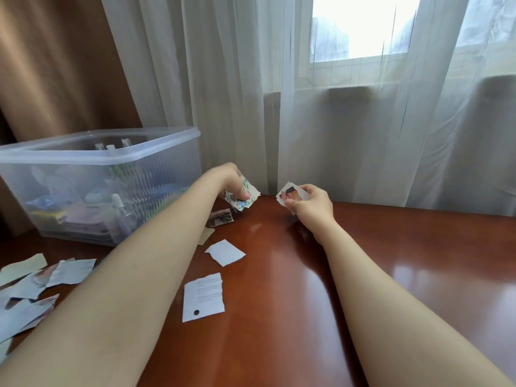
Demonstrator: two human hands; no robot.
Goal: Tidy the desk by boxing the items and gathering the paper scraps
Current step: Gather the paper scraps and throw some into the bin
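My left hand (230, 181) grips a bunch of printed paper scraps (247, 195) with green marks, above the far part of the desk. My right hand (311, 205) pinches a few small scraps (290, 192), one with a dark picture, near the desk's back edge. On the brown desk (363, 275) lie loose scraps: a white blank one (224, 252), a printed one with a black dot (203, 297), a dark picture scrap (220, 217) under my left wrist, and a pile of several scraps (33, 286) at the left edge.
A clear plastic storage box (106, 188) stands at the back left of the desk, open on top, with bottles, packets and other items inside. White sheer curtains (335, 121) hang behind the desk's back edge and a brown curtain (55, 65) at the left.
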